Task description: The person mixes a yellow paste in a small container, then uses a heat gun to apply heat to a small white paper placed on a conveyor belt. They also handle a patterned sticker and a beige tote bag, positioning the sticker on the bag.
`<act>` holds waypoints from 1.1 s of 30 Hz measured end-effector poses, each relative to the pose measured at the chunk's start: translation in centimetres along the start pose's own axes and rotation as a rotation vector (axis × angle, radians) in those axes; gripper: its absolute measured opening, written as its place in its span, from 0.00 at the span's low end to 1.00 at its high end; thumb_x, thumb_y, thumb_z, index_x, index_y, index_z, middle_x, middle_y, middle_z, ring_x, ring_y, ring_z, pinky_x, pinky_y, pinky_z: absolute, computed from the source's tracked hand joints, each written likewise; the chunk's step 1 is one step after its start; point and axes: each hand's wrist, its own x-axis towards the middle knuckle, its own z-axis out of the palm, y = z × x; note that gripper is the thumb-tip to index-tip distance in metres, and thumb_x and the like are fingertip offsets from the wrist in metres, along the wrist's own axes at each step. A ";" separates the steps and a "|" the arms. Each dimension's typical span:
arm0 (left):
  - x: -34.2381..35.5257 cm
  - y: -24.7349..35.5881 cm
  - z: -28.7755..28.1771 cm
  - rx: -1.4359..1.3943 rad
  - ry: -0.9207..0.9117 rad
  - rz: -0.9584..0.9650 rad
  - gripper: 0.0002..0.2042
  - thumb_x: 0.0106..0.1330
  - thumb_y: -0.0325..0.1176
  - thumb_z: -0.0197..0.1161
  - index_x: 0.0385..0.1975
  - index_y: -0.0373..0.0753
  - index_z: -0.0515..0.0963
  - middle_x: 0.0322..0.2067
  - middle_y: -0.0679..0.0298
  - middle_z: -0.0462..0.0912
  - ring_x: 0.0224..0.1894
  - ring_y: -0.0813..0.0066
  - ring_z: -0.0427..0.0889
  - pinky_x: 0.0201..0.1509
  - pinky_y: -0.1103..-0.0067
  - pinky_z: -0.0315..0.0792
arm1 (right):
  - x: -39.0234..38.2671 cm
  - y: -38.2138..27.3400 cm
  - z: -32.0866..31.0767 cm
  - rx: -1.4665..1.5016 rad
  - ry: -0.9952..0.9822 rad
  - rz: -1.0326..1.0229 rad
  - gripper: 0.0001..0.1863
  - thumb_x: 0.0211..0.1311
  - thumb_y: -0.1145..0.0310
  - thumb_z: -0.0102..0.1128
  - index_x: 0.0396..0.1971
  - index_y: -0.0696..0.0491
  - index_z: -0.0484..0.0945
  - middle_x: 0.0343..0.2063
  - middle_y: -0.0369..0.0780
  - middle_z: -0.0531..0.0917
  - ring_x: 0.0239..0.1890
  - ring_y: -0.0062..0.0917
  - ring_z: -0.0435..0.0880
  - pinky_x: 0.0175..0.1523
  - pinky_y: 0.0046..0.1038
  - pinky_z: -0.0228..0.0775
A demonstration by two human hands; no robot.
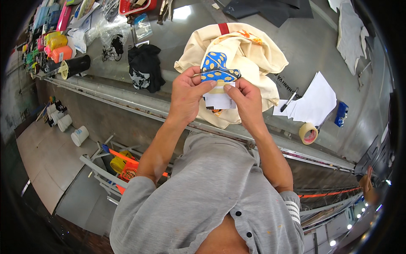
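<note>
Both hands are over a bunched cream cloth [253, 63] with a red tab and orange print, lying at the table's near edge. My left hand [186, 93] is closed, its thumb pressing the left upper edge of a small white paper card [220, 100]. My right hand [248, 98] pinches the card's right upper corner. A pale yellowish strip, which looks like masking tape [218, 88], crosses the card's top between my thumbs. Just above it lies a blue patch with cream spots [220, 67]; I cannot tell whether it is printed on the cloth or separate. My fingertips behind the card are hidden.
On the right lie white paper sheets [315, 101], a black marker [289, 100], a masking tape roll [308, 133] and a blue object [341, 114]. Leftward are a black cloth [145, 67], a black cup [76, 66] and colored bottles [59, 46]. A folding chair [101, 171] stands below left.
</note>
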 end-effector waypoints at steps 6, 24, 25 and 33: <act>-0.2 -0.4 -0.3 -0.034 0.008 -0.024 0.16 0.57 0.17 0.61 0.45 0.28 0.69 0.37 0.55 0.84 0.36 0.78 0.83 0.40 0.83 0.76 | -0.3 -0.1 0.1 0.018 -0.001 0.006 0.12 0.59 0.69 0.62 0.19 0.55 0.71 0.16 0.29 0.72 0.19 0.08 0.63 0.23 0.16 0.54; 0.0 -0.6 -0.6 -0.074 -0.029 -0.097 0.18 0.57 0.18 0.62 0.47 0.29 0.67 0.39 0.54 0.83 0.40 0.76 0.82 0.47 0.80 0.74 | -0.5 0.1 0.0 0.071 0.017 0.029 0.12 0.59 0.70 0.62 0.19 0.54 0.71 0.17 0.28 0.72 0.20 0.08 0.63 0.24 0.16 0.52; 0.0 -0.7 -0.6 -0.070 -0.023 -0.090 0.18 0.57 0.18 0.62 0.47 0.29 0.67 0.39 0.54 0.83 0.39 0.76 0.82 0.47 0.80 0.75 | -0.5 0.1 0.0 0.066 0.017 0.028 0.12 0.59 0.70 0.62 0.19 0.54 0.71 0.17 0.28 0.72 0.20 0.08 0.62 0.24 0.16 0.52; 1.0 -2.9 -2.4 0.013 -0.029 -0.019 0.17 0.57 0.15 0.60 0.46 0.27 0.69 0.37 0.55 0.84 0.37 0.75 0.83 0.43 0.81 0.77 | -1.5 0.8 -0.4 -0.613 0.235 -0.460 0.08 0.56 0.71 0.64 0.26 0.58 0.75 0.22 0.37 0.76 0.26 0.23 0.73 0.32 0.26 0.65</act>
